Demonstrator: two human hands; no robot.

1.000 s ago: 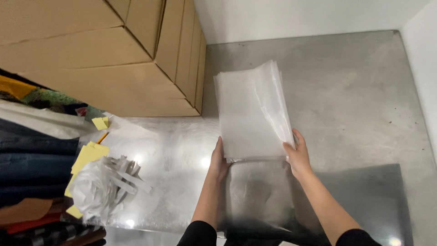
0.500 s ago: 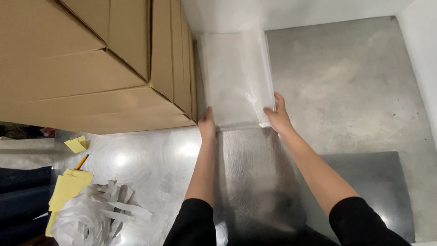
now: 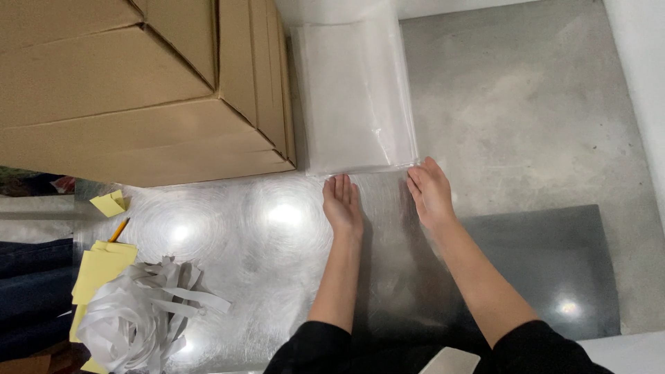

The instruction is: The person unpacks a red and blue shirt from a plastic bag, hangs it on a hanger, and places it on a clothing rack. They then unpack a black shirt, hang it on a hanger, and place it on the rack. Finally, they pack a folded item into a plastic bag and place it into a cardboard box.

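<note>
Currently: stack of clear plastic bags lies flat on shiny metal desk, far end, just beside brown cardboard box. Left hand, right hand: grip apart, fingertips at stack's near edge, nothing clamped. Risk: slick film slides, layers fan out if pushed unevenly; stack may snag on box corner.

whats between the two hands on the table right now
Nothing: in the head view only bare shiny metal table shows between the left hand and right hand, both at the near edge of the clear plastic bag stack.

Cardboard box hard against plastic sheets; open floor rightward.
</note>
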